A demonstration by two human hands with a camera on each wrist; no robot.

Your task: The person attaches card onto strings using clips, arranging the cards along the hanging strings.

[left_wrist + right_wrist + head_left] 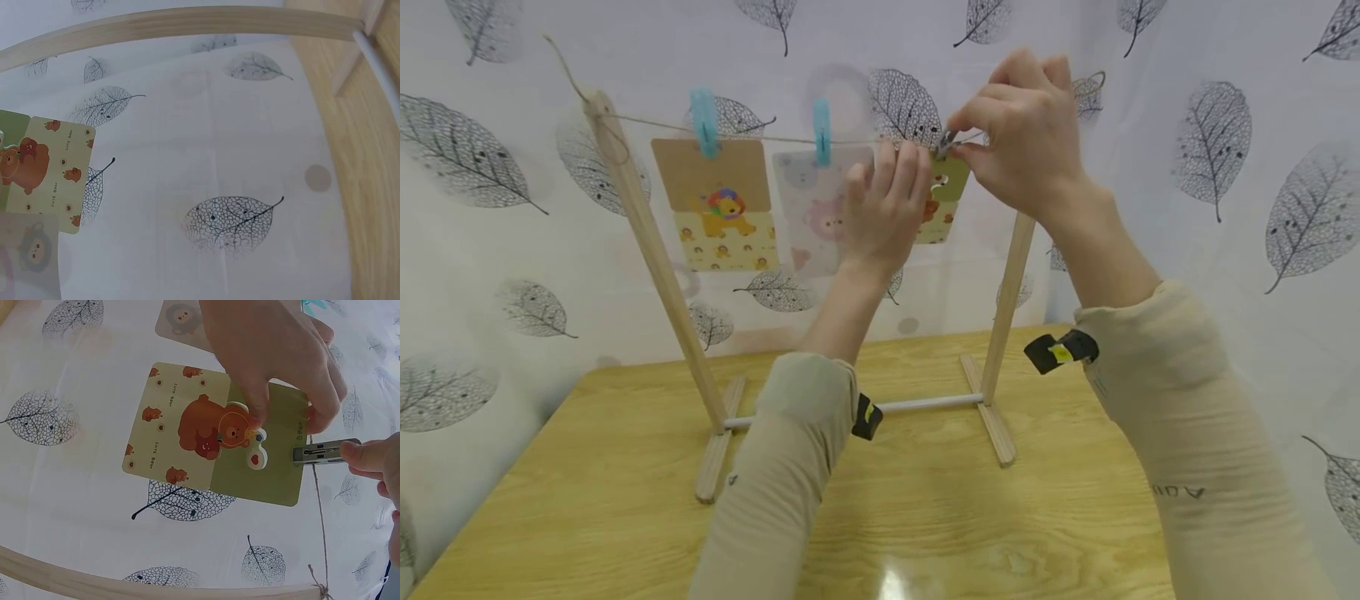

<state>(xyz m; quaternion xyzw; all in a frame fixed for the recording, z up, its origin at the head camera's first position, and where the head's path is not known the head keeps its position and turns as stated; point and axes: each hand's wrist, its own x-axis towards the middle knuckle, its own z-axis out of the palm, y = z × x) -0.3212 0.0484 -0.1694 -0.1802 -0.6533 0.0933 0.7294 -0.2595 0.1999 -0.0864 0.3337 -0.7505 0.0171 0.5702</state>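
A green and cream bear card [255, 487] hangs at the right of a thin string [655, 123]. My left hand [887, 208] pinches its top edge, thumb on the printed front and fingers over the string. Beside it, my right hand [1030, 137] grips a grey clothespin [319, 451] by its outer end. In the right wrist view the pin's nose overlaps the card's top edge and the string. Left of my hands, a pale card [793, 192] and a lion card [711, 246] hang from blue clothespins [822, 133]. The left wrist view shows just the cards' lower parts.
The string runs between two wooden posts [658, 267] on flat feet, joined low down by a white rod [932, 404]. This frame stands on a wood-grain table [925, 517]. Behind hangs a white curtain [1150, 250] with leaf prints.
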